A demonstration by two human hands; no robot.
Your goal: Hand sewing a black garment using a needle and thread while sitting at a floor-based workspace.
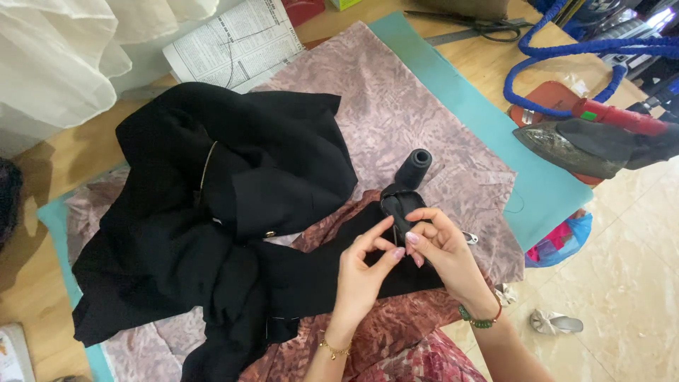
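Black garment (212, 212) heaped left-centre on mauve cloth (417, 113). Left hand (361, 272) & right hand (442, 244) meet nearer, fingertips pinching a thin needle (388, 228) together. Black thread spool (411, 170) just beyond. Iron (587, 145) far right.

Bright, even daylight with soft shadows and a wide-angle bend at the edges

You are looking at a well-lit scene: light comes from the upper left, where the white curtain (64, 49) is nearly blown out, and it glares off the pale floor tiles (629, 247) at your right. The black garment (212, 212) swallows detail, so its folds read as flat dark mass. Your left hand (361, 272) and right hand (442, 247) are sharp, casting only faint shadows on the cloth beneath. The table edge (42, 191) curves with lens distortion, and the blue hose (566, 49) at the top corner is slightly soft
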